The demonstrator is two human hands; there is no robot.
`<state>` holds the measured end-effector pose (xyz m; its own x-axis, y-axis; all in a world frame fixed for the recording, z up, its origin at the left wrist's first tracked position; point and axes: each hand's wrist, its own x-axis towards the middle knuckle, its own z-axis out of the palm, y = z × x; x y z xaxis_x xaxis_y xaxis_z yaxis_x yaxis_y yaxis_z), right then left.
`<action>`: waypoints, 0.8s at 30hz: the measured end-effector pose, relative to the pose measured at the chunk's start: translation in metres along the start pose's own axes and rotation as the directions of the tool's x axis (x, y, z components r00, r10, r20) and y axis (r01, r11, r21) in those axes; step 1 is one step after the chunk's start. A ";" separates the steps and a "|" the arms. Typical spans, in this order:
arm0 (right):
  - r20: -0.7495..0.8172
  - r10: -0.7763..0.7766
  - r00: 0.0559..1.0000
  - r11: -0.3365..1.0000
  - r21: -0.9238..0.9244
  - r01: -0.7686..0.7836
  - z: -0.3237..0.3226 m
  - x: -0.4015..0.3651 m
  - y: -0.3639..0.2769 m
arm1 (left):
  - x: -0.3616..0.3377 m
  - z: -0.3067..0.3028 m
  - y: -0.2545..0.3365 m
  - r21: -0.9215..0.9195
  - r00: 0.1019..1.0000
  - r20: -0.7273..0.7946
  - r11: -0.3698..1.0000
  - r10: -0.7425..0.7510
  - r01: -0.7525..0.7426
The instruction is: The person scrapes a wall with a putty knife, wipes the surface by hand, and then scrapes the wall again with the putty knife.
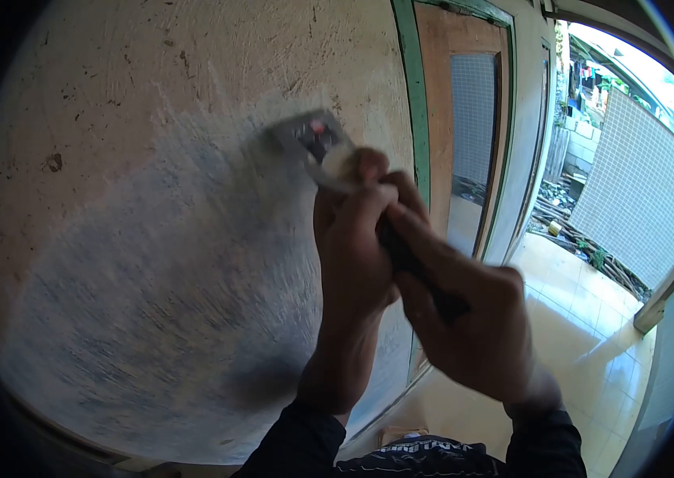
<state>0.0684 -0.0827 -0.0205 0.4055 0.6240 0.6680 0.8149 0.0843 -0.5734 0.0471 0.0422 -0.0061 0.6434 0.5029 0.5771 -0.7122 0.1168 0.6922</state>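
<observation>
A scraper (312, 131) with a wide grey blade, dark lettering and a red spot on it is held at the wall (169, 263), its blade on or very close to the surface. Its black handle (406, 263) runs back through both of my closed hands. My left hand (351, 239) grips it near the blade, by a pale curved part I cannot make out. Behind it, my right hand (468, 311) wraps round the handle. The wall is rough and whitish grey low down, beige with dark chips higher up. The hands and blade are slightly blurred.
Right of the wall stands a wooden door (436, 119) in a green frame (418, 103). A shiny tiled floor (584, 311) lies beyond it. Outside, a grid-patterned panel (640, 191) leans beside debris. Something brown (400, 434) lies on the floor near my body.
</observation>
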 end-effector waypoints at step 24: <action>-0.095 -0.080 0.992 0.997 -0.032 0.077 0.001 0.007 -0.010 | 0.011 0.008 0.018 -0.205 0.997 0.004 0.976 -0.077 0.077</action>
<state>0.0630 -0.0784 -0.0104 0.3765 0.5384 0.7539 0.8566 0.1077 -0.5047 0.0440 0.0434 0.0161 0.6978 0.4886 0.5237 -0.7031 0.3280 0.6309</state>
